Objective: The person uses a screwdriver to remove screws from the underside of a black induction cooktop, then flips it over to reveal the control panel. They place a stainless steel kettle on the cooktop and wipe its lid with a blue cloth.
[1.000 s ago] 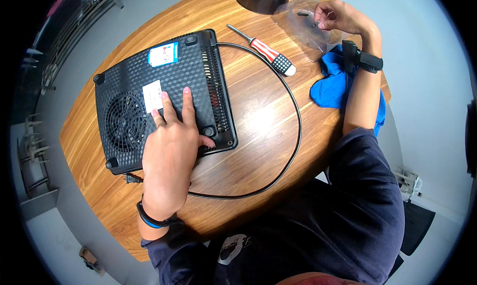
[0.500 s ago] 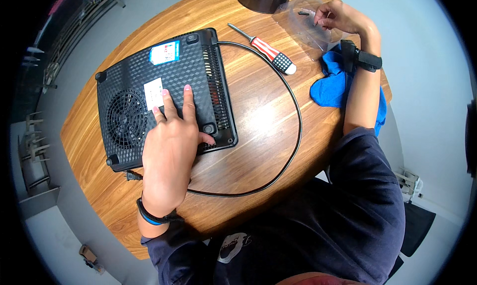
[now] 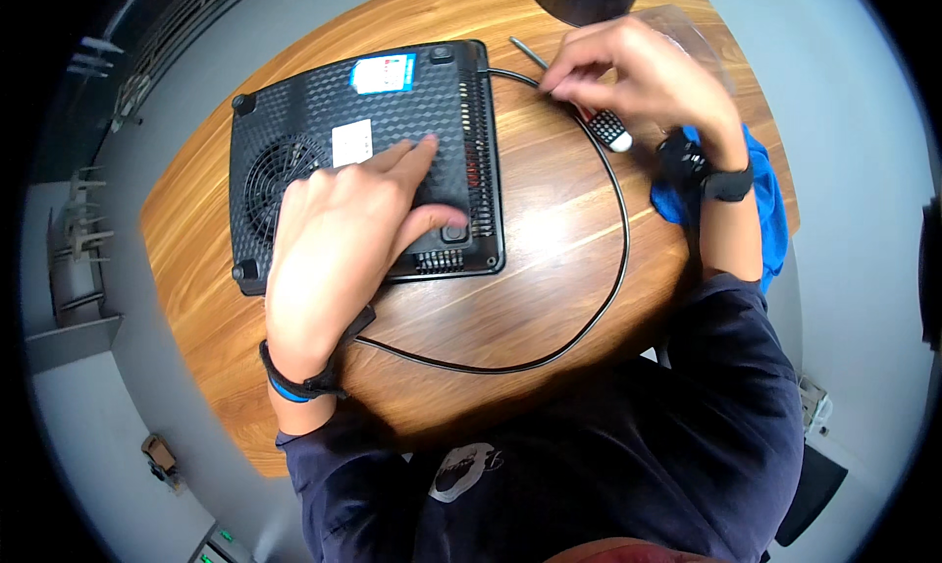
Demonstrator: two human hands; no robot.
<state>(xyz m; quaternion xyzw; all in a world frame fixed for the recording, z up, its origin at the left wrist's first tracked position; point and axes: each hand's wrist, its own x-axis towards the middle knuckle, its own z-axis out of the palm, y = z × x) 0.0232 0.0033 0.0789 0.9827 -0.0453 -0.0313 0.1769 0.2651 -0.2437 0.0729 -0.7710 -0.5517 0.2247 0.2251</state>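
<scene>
The left hand [image 3: 341, 212] lies flat, palm down, on a black box-shaped machine [image 3: 422, 102], which sits on the wooden bench [image 3: 211, 367] left of the middle and up high in the frame. Its grip is open: the pointing finger reaches up and to the right, and the thumb sticks out sideways, with its tip by a round black foot [image 3: 454, 233]. The left arm comes up from the lower left, and the wrist wears a black and blue band [image 3: 294, 388]. The machine shows a round fan grille [image 3: 280, 165], a white label [image 3: 352, 143] and a blue and white sticker [image 3: 383, 74]. The right hand [image 3: 643, 77] is in the upper right, a bit blurry. It bends over to the left, with its fingers bunched close to the thumb, above a red and white screwdriver [image 3: 609, 129]. I can't tell if this grip holds anything or touches the screwdriver. The right arm comes up from the lower right, with a black strap [image 3: 728, 185] on the wrist and a blue cloth [image 3: 770, 205] under it. A black cord [image 3: 625, 219] makes a big loop from the machine. Behind the right hand lies some clear plastic [image 3: 692, 35].
</scene>
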